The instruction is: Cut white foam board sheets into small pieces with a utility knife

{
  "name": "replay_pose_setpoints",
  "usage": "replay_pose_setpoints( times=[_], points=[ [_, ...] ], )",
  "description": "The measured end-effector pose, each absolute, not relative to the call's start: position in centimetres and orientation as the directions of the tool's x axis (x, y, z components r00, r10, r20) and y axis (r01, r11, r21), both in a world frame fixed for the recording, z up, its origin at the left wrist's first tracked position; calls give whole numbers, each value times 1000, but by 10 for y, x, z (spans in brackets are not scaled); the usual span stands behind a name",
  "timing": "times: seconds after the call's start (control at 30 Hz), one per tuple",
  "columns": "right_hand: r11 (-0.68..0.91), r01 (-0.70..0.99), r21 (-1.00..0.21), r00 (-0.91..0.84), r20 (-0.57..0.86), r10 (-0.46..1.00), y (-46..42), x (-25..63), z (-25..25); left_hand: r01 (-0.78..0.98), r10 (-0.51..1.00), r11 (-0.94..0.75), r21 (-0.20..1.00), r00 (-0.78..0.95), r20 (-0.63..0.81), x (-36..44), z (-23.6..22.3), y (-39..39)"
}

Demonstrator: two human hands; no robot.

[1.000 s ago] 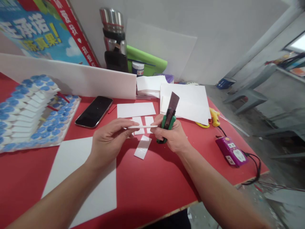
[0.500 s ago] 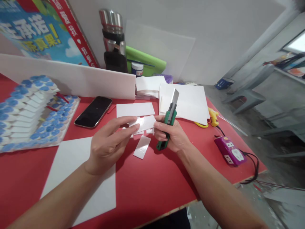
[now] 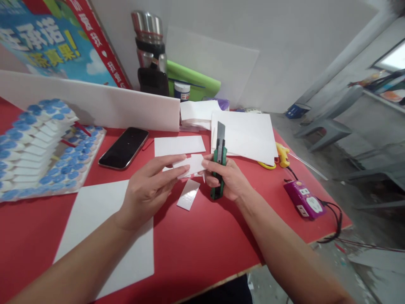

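Note:
Between my two hands is a small white foam-board piece (image 3: 195,164). My left hand (image 3: 147,190) pinches its left end with the fingers closed. At the right end, the thumb and fingers of my right hand (image 3: 226,175) grip the piece too. That same hand holds a green utility knife (image 3: 219,162), its blade out and pointing up, away from me. Just below lies a shiny white strip (image 3: 189,195) on the red table. More small white pieces lie under and behind the held one, partly hidden. A longer white strip (image 3: 179,145) rests behind them.
A large white sheet (image 3: 126,253) lies under my left forearm. Left stand a phone (image 3: 123,147) and a model with blue-and-white discs (image 3: 53,147). White boards (image 3: 247,135) are stacked at the back right, near a yellow glue gun (image 3: 283,155) and a purple power socket (image 3: 305,199).
The held white piece has turned from edge-on to showing its flat face. The knife has swung from leaning right to nearly upright, slightly lower. Both hands keep their hold.

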State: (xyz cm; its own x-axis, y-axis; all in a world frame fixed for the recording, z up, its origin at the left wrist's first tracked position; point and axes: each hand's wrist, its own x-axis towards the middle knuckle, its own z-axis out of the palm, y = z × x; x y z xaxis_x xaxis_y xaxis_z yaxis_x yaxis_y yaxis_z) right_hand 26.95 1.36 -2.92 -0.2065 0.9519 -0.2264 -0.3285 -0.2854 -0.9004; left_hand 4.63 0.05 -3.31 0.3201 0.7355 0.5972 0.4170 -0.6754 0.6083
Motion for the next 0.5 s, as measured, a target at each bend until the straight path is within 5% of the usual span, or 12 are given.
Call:
replay_pose_setpoints(
  times=[0.23,0.37,0.5],
  points=[
    [-175,-171,-970,-118,-156,981,11,304,-10,516,800,-597,614,431,416,49,-39,4],
    [-250,122,-960,-132,-266,955,-6,346,8,620,764,-629,469,603,227,56,-41,1],
    [-307,359,-881,-114,-368,923,-34,385,20,673,732,-679,295,654,191,63,-43,-4]
  ],
)
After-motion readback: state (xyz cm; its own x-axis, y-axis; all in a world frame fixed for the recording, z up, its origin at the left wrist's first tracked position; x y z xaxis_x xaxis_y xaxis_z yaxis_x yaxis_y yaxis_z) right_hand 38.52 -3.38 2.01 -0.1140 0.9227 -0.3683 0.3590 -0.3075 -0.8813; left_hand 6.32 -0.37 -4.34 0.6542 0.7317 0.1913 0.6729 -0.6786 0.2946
